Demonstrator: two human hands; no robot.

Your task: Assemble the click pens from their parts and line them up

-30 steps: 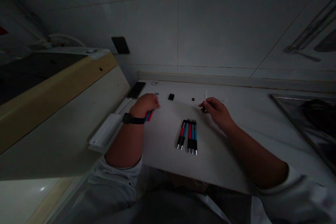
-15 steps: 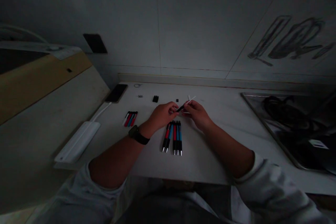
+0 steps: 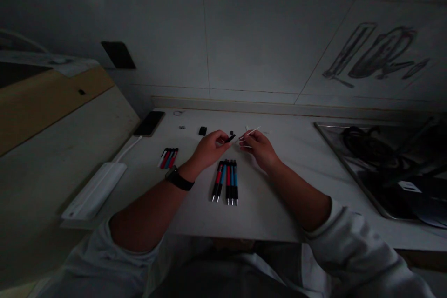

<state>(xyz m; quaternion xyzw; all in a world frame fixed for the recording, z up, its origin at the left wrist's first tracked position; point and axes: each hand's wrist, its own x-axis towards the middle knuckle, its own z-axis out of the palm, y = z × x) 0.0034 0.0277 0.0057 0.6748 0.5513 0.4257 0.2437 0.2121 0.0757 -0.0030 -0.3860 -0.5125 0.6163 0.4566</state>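
My left hand (image 3: 207, 150) pinches a short black pen part (image 3: 230, 138) between thumb and fingers. Facing it across a small gap, my right hand (image 3: 261, 150) holds a thin white pen refill (image 3: 254, 129), slanted up to the right. Below and between the hands lie assembled pens (image 3: 228, 180) with red or blue barrels, black grips and silver tips, in two side-by-side groups. Left of my left wrist, several red, blue and white pen barrels (image 3: 169, 158) rest in a row. Behind the hands are small black pieces (image 3: 203, 131) and a tiny dark piece (image 3: 232, 132).
Tiny metallic pieces, possibly springs (image 3: 182, 127), and a thin loop (image 3: 179, 112) lie at the back left. A phone (image 3: 150, 124) and a white power strip (image 3: 96, 191) are on the left. A metal-rimmed stove or sink (image 3: 349, 171) is on the right.
My hands have drawn slightly apart, leaving a gap between the black pen part and the white refill. The whole view has shifted a little.
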